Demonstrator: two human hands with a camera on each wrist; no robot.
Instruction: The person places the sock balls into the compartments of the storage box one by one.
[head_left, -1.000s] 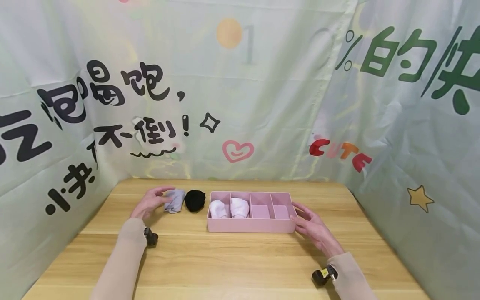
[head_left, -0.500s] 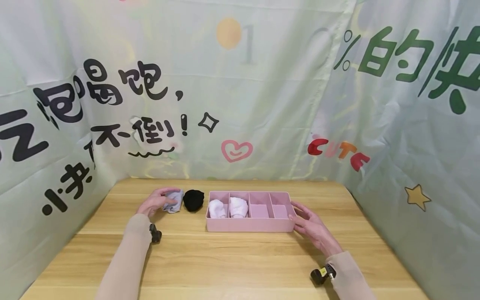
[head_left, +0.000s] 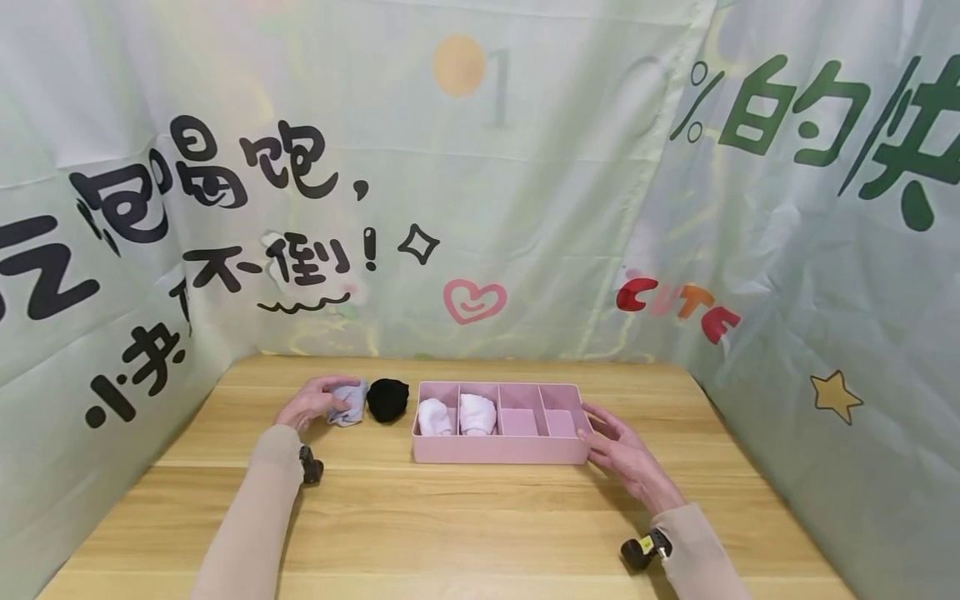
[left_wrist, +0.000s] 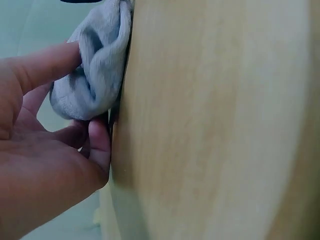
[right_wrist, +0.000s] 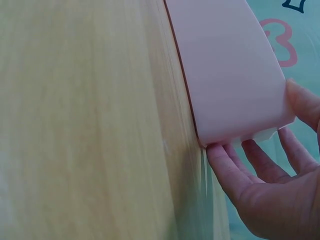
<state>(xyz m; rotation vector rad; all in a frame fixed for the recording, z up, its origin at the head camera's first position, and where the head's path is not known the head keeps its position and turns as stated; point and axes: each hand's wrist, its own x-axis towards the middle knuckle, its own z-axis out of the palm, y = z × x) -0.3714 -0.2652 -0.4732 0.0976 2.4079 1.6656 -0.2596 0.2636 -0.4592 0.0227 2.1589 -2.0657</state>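
Observation:
My left hand (head_left: 306, 403) holds a rolled grey sock (head_left: 348, 403) at the left of the table. In the left wrist view the thumb lies on the side of the grey sock (left_wrist: 95, 65), with the other fingers bent under and behind it. Just right of it sits a rolled black sock (head_left: 388, 401). A pink divided box (head_left: 501, 451) stands to the right, with rolled white socks (head_left: 477, 415) in its two left compartments; its two right ones are bare. My right hand (head_left: 626, 454) grips the box's right end, thumb at the front corner and fingers against the end wall.
The wooden table (head_left: 450, 525) extends in front of the box. Printed cloth walls (head_left: 525, 208) close in the back and both sides. A small black camera sits on the left wrist (head_left: 311, 467) and another on the right wrist (head_left: 637, 552).
My left hand has moved slightly right and closed onto the grey sock, mostly in the first half second. The right hand and the box have stayed in place.

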